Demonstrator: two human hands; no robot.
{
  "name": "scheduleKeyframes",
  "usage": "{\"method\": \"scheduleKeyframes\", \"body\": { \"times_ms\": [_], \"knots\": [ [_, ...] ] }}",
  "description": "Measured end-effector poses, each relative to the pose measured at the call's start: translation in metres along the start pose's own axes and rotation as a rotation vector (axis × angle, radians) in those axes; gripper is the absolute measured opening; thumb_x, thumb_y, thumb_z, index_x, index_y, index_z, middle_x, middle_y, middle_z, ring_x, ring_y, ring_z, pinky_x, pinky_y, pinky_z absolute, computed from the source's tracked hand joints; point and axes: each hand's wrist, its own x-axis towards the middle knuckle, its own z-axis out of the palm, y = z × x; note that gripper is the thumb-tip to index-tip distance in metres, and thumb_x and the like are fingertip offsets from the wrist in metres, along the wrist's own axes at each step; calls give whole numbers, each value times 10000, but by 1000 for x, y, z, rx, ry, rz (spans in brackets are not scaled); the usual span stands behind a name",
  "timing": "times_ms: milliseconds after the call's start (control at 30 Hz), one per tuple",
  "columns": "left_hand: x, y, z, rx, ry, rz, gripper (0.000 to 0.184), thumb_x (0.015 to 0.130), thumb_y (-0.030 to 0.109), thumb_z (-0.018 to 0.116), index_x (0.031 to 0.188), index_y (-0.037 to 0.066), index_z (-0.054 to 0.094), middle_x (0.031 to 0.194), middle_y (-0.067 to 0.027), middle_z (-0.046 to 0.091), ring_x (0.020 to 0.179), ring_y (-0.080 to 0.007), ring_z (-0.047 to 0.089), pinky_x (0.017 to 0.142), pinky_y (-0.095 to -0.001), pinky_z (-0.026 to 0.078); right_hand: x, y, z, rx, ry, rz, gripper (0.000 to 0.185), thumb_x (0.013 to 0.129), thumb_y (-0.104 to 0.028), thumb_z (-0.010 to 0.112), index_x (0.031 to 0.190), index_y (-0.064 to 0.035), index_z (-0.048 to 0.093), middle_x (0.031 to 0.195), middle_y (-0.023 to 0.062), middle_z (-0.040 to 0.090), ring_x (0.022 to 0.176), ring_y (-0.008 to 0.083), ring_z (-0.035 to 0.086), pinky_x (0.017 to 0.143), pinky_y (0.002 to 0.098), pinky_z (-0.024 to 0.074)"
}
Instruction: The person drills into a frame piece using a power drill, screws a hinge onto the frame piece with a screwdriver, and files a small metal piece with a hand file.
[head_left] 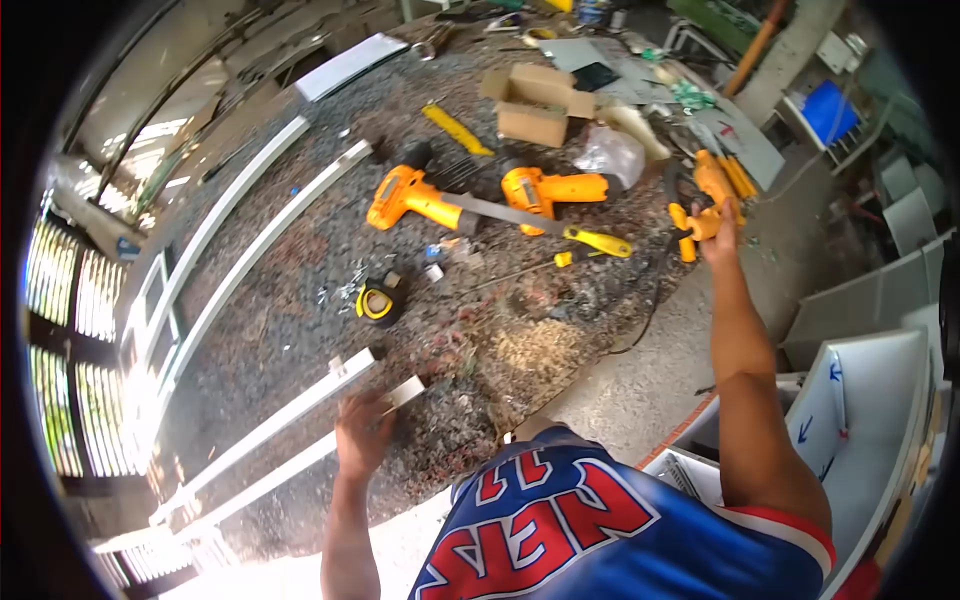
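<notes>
My right hand [720, 225] is closed around a yellow power tool [714, 185] at the right edge of the carpeted work surface. At the lower left, my left hand [364, 432] is over the ends of two white bars [290, 412]; its fingers are blurred, and whether it grips a bar is unclear. An orange cordless drill [405, 195] lies near the middle, with a second orange drill [560, 190] right of it. A file with a yellow handle [600, 242] lies across them. The black and yellow tape measure [377, 302] sits nearer me.
An open cardboard box [535, 105] stands behind the drills, beside a clear plastic bag [610, 155]. A yellow ruler [455, 128] lies left of it. Long white frame pieces [265, 235] extend across the left. Sawdust [540, 348] lies near the front edge. White cabinet [860, 420] at right.
</notes>
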Motion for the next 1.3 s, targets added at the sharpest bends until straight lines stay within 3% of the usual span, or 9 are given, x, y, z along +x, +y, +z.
{"method": "scheduleKeyframes", "body": {
  "times_ms": [67,200,633,733,833,867,967,1133,1300],
  "knots": [
    [0,-1,1,-8,-5,-23,124,788,53,781,910,52,759,1100,-140,729,1013,-346,669,895,-428,525,-6,-3,9,-608,336,-53,666,940,-712,558,1158,-83,576,850,48,672,694,171,676,520,295,523],
    [-1,-3,2,-34,8,-10,128,784,54,784,909,60,755,1090,-128,731,993,-339,671,887,-423,523,-20,-28,5,-1214,244,91,709,888,-810,526,992,-114,607,624,-8,568,474,105,521,407,259,367],
    [-2,-5,3,-52,18,-11,129,780,57,791,899,60,742,1085,-103,730,1000,-324,663,898,-420,521,-54,-32,-4,-1336,166,-67,694,876,-684,687,1101,-32,614,749,27,647,504,117,581,396,278,390],
    [-2,-6,3,-80,23,-9,130,779,60,795,896,55,739,1089,-109,728,1005,-326,659,892,-420,527,-68,-38,0,-1373,130,-14,752,867,-708,675,1134,-5,629,851,76,689,654,148,639,545,299,483],
    [-3,-4,2,-92,30,-21,128,780,62,797,892,50,736,1093,-115,727,1008,-330,655,891,-420,531,-62,-37,-8,-1699,358,-809,821,860,-679,700,1203,61,604,999,145,722,818,192,693,714,310,545],
    [-2,-4,3,-85,35,-18,128,779,61,797,890,49,734,1094,-116,727,1007,-330,655,892,-421,532,-101,-39,36,-1542,359,-861,543,909,-400,764,1175,55,634,1086,185,727,934,230,729,807,365,566],
    [-4,-3,1,-63,24,-13,129,779,58,798,888,46,731,1098,-117,727,1002,-332,654,893,-422,533,-167,-10,118,-1106,-358,-847,292,958,-152,731,1186,13,653,1075,101,731,932,157,699,796,301,553],
    [-3,-1,-1,-79,19,-17,135,778,54,799,895,46,732,1101,-120,727,996,-343,655,889,-422,532,-232,60,204,-1138,-957,-565,246,930,-126,730,1154,-30,695,988,109,764,839,201,739,728,341,591],
    [-2,-2,2,-52,25,0,136,776,49,797,899,58,737,1097,-123,728,1009,-350,657,894,-433,531,-197,65,236,-1262,-766,-569,218,917,-83,681,1130,-37,692,933,163,748,883,322,738,779,401,569]
  ]
}}
